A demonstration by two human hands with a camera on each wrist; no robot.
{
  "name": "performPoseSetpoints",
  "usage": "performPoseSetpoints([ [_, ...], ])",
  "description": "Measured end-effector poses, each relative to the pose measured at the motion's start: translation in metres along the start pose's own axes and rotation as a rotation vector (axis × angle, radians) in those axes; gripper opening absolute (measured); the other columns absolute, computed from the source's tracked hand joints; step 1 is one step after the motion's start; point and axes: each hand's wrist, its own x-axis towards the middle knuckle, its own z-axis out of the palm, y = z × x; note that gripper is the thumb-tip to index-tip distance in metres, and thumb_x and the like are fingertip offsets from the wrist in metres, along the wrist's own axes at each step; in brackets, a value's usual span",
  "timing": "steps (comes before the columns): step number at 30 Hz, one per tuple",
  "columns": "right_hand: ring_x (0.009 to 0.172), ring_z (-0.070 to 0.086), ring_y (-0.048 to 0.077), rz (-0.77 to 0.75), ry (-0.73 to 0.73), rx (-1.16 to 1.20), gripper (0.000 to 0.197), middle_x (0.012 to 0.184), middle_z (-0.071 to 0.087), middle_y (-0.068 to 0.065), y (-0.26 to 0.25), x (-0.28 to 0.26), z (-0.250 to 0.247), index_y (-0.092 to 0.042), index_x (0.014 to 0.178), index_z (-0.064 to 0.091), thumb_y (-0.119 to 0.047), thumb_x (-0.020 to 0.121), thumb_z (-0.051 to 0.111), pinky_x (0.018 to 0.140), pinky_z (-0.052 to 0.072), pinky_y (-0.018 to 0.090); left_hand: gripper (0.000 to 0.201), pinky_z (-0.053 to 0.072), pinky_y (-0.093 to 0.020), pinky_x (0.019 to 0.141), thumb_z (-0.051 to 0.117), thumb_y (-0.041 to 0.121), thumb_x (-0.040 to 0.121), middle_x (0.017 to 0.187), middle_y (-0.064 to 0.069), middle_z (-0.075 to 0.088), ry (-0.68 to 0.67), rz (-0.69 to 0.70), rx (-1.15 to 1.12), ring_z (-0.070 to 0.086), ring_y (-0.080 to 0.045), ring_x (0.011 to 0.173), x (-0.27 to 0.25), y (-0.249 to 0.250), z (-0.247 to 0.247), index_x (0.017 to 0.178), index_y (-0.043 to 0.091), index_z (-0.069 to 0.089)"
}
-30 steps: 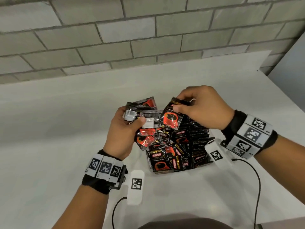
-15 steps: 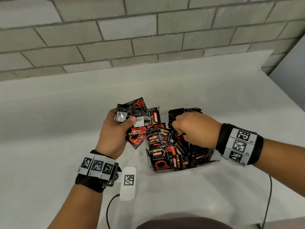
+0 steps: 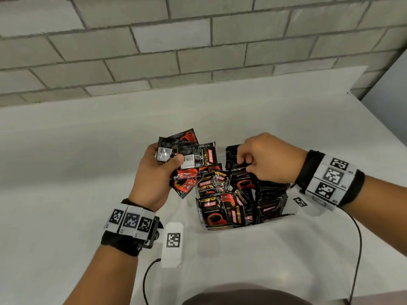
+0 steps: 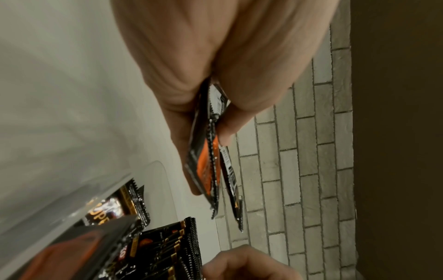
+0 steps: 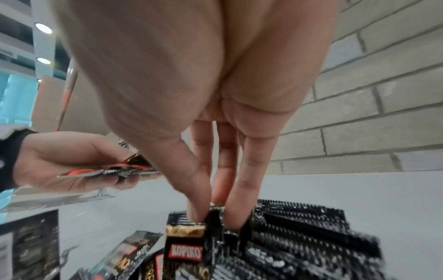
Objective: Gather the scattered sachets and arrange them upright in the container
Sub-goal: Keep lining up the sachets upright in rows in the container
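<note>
Grey block wall (image 3: 198, 40) rose behind a pale bench (image 3: 66, 172), and on that bench, directly under the right hand (image 3: 267, 160), sat the clear container (image 3: 288, 209). It was already crowded with sachets (image 3: 217, 211): the rows beneath the right hand stood upright and tight, while those on the side toward the left hand (image 3: 152, 179) leaned and overlapped. The right hand's fingertips (image 5: 236, 217) were pinched on the top edge of one sachet (image 5: 215, 217), pushing it down between its neighbours. Beside the container, the left hand was clenched around a fanned bundle of sachets (image 3: 187, 164), thumb pressed across the faces, the lowest ones hanging over the container's near corner.

The main risk, as I judged it, lay in the packing. A thin, slippery sachet forced into a tight row could buckle or ride up, and its serrated edge might catch a neighbour and drag it askew. The leaning group toward the left hand looked loosely supported; a nudge from the descending fingers could tip more of them flat. The left hand's fan was held only by thumb pressure, so a sachet might slide out and drop crosswise onto the standing ones. The light container itself could also shift on the smooth bench under a downward push.
</note>
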Motion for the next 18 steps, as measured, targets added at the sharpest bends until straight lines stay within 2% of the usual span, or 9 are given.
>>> performPoseSetpoints([
  [2, 0.074, 0.066, 0.010, 0.006, 0.026, 0.051, 0.014, 0.080, 0.070, -0.006, 0.004, 0.000, -0.001, -0.018, 0.091, 0.072, -0.005, 0.087, 0.068, 0.072, 0.053, 0.026, 0.043, 0.063, -0.049, 0.083, 0.063, -0.008, 0.093, 0.125, -0.023, 0.068, -0.004, -0.001, 0.002, 0.071, -0.038, 0.107, 0.000, -0.001, 0.001, 0.133, 0.002, 0.051],
  [5, 0.071, 0.065, 0.005, 0.044, 0.004, 0.036, 0.013, 0.075, 0.067, -0.014, 0.010, 0.000, 0.006, -0.024, 0.083, 0.072, -0.011, 0.085, 0.074, 0.067, 0.052, 0.024, 0.042, 0.063, -0.048, 0.082, 0.062, -0.008, 0.093, 0.122, -0.022, 0.069, -0.015, -0.002, 0.003, 0.072, -0.038, 0.106, 0.000, -0.001, 0.004, 0.132, 0.003, 0.052],
  [8, 0.074, 0.063, 0.004, 0.033, 0.003, 0.037, 0.010, 0.078, 0.066, -0.013, 0.015, 0.000, 0.010, -0.026, 0.083, 0.072, -0.017, 0.085, 0.077, 0.065, 0.044, 0.019, 0.040, 0.064, -0.044, 0.077, 0.062, -0.008, 0.093, 0.116, -0.017, 0.071, -0.027, 0.006, 0.009, 0.074, -0.032, 0.099, 0.000, -0.001, 0.005, 0.130, 0.005, 0.053],
  [10, 0.076, 0.060, 0.002, 0.015, 0.038, 0.053, 0.008, 0.081, 0.065, -0.013, 0.016, -0.005, 0.003, -0.028, 0.084, 0.072, -0.027, 0.083, 0.080, 0.067, 0.043, 0.021, 0.038, 0.064, -0.042, 0.076, 0.062, -0.009, 0.093, 0.114, -0.016, 0.072, -0.035, 0.015, 0.015, 0.074, -0.030, 0.097, -0.001, 0.000, 0.005, 0.128, 0.005, 0.054],
  [13, 0.071, 0.059, 0.001, -0.020, 0.100, 0.162, 0.013, 0.078, 0.065, -0.014, 0.011, -0.026, -0.016, -0.033, 0.083, 0.072, -0.036, 0.078, 0.083, 0.066, 0.042, 0.018, 0.036, 0.064, -0.039, 0.072, 0.061, -0.009, 0.093, 0.111, -0.013, 0.073, -0.036, 0.025, 0.018, 0.076, -0.027, 0.094, -0.002, 0.001, 0.002, 0.125, 0.007, 0.055],
  [15, 0.074, 0.058, -0.001, -0.080, 0.020, 0.220, 0.021, 0.083, 0.064, -0.016, 0.004, -0.046, -0.023, -0.036, 0.089, 0.072, -0.040, 0.074, 0.086, 0.064, 0.039, 0.013, 0.035, 0.063, -0.039, 0.071, 0.061, -0.008, 0.094, 0.111, -0.012, 0.074, -0.032, 0.026, 0.020, 0.076, -0.027, 0.094, -0.002, 0.001, -0.001, 0.124, 0.009, 0.055],
  [16, 0.078, 0.056, -0.005, -0.126, -0.053, 0.213, 0.028, 0.091, 0.062, -0.018, 0.000, -0.055, -0.021, -0.038, 0.096, 0.072, -0.043, 0.072, 0.086, 0.065, 0.038, 0.011, 0.036, 0.064, -0.039, 0.072, 0.062, -0.008, 0.094, 0.112, -0.012, 0.073, -0.030, 0.027, 0.020, 0.076, -0.027, 0.095, -0.002, 0.002, -0.001, 0.125, 0.009, 0.055],
  [18, 0.091, 0.046, -0.009, -0.213, -0.200, 0.062, 0.042, 0.109, 0.050, -0.024, -0.004, -0.070, -0.008, -0.045, 0.114, 0.065, -0.050, 0.075, 0.081, 0.075, 0.038, 0.011, 0.037, 0.064, -0.039, 0.072, 0.062, -0.007, 0.094, 0.114, -0.014, 0.073, -0.026, 0.028, 0.019, 0.076, -0.027, 0.095, -0.002, 0.002, -0.002, 0.127, 0.007, 0.054],
])
